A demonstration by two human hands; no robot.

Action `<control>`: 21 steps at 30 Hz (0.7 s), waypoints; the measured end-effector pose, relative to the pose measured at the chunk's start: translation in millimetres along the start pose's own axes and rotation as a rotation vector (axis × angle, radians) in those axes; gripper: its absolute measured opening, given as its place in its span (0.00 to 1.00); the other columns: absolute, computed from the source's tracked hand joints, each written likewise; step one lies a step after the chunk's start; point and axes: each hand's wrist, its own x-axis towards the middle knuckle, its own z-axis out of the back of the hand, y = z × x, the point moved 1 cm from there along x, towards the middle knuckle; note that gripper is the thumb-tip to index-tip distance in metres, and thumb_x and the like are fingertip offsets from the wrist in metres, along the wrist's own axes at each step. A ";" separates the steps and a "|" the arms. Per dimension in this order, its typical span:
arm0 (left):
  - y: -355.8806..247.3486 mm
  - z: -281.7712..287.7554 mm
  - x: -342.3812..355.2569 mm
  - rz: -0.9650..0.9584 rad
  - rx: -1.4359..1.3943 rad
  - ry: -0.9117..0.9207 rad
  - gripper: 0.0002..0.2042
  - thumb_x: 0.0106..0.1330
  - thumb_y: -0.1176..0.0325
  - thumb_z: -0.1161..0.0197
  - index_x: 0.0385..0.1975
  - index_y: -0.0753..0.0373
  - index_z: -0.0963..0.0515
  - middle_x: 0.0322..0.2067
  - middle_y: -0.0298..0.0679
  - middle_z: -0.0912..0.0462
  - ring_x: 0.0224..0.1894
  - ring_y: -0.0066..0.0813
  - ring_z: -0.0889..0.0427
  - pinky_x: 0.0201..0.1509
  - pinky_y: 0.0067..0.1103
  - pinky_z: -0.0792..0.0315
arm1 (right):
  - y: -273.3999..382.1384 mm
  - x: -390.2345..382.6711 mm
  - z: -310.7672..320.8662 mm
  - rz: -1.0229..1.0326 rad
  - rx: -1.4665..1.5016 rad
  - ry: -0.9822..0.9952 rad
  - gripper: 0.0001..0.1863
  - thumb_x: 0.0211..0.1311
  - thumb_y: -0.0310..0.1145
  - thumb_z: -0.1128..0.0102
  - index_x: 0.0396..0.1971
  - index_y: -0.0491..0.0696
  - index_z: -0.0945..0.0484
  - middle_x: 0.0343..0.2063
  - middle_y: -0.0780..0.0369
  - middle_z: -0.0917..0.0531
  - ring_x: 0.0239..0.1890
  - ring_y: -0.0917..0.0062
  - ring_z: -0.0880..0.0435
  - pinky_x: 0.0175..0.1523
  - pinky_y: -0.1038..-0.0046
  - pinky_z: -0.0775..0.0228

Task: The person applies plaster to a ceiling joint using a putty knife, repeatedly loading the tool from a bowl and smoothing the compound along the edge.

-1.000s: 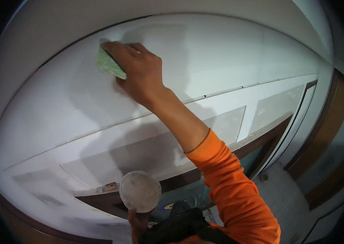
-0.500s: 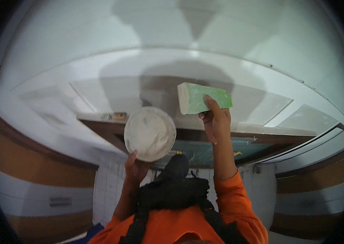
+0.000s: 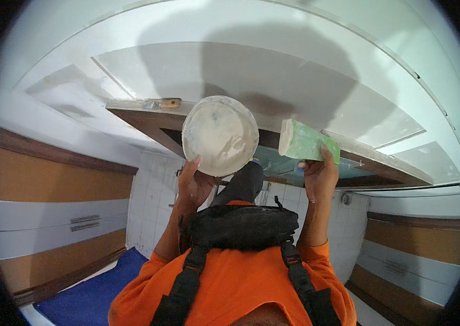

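- After leaving the white wall [image 3: 273, 62], pictured gripping a green pad [image 3: 309, 141] in right fingers [image 3: 328, 155]
- Grasping a paste tub [image 3: 220, 136] nearby with left fingers [image 3: 191, 166]
- Apparently pausing wall contact

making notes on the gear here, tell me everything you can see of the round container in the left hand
The round container is off-white, with a circular rim smeared pale; its material is unclear. Creamy paste lies inside, mostly smooth but ridged toward the right, with greyish patches near the top. Its open side faces the camera. The left hand supports it at the lower left, thumb against the rim. Its underside is hidden.
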 end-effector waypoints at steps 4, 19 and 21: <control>2.0 -2.9 -0.2 -0.003 -0.017 -0.022 0.35 0.69 0.58 0.39 0.71 0.66 0.46 0.63 0.53 0.31 0.61 0.48 0.22 0.57 0.44 0.20 | -15.1 -3.1 18.8 -0.044 0.058 0.099 0.20 0.68 0.30 0.39 0.57 0.42 0.27 0.43 0.58 0.17 0.38 0.73 0.15 0.31 0.72 0.20; 18.2 3.9 -7.1 -0.181 0.396 -0.101 0.42 0.54 0.67 0.22 0.68 0.66 0.39 0.61 0.47 0.25 0.64 0.38 0.25 0.68 0.33 0.30 | -54.5 -30.4 -46.9 0.275 -0.552 0.222 0.19 0.66 0.24 0.37 0.54 0.45 0.30 0.39 0.61 0.19 0.38 0.80 0.18 0.38 0.76 0.20; 14.3 -1.3 -8.8 -0.200 0.422 -0.088 0.43 0.53 0.65 0.20 0.68 0.66 0.39 0.60 0.46 0.25 0.63 0.37 0.25 0.69 0.33 0.31 | -56.1 -34.9 -53.5 0.214 -0.514 0.219 0.19 0.65 0.24 0.36 0.53 0.46 0.30 0.39 0.61 0.20 0.37 0.80 0.18 0.39 0.76 0.21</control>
